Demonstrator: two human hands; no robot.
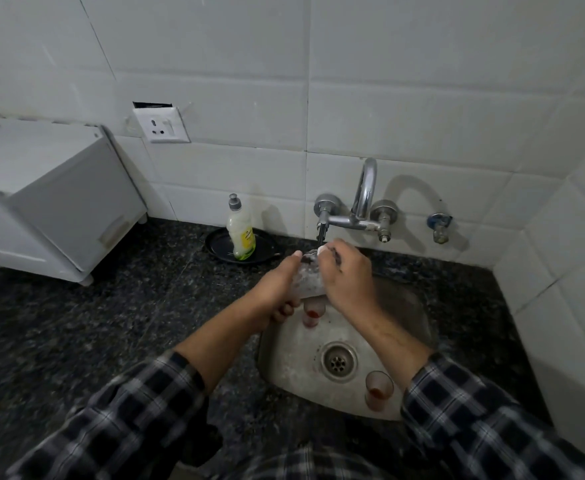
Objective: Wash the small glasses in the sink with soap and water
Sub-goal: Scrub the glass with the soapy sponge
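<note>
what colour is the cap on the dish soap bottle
Grey, on the yellowish dish soap bottle standing in the black dish; the head view shows it.

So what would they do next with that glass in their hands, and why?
Probably keep scrubbing a moment, then rinse it. The left hand grips a soapy glass above the sink, and the right hand works something white at its mouth. No water can be seen running from the tap. Two red-stained glasses wait in the sink.
</note>
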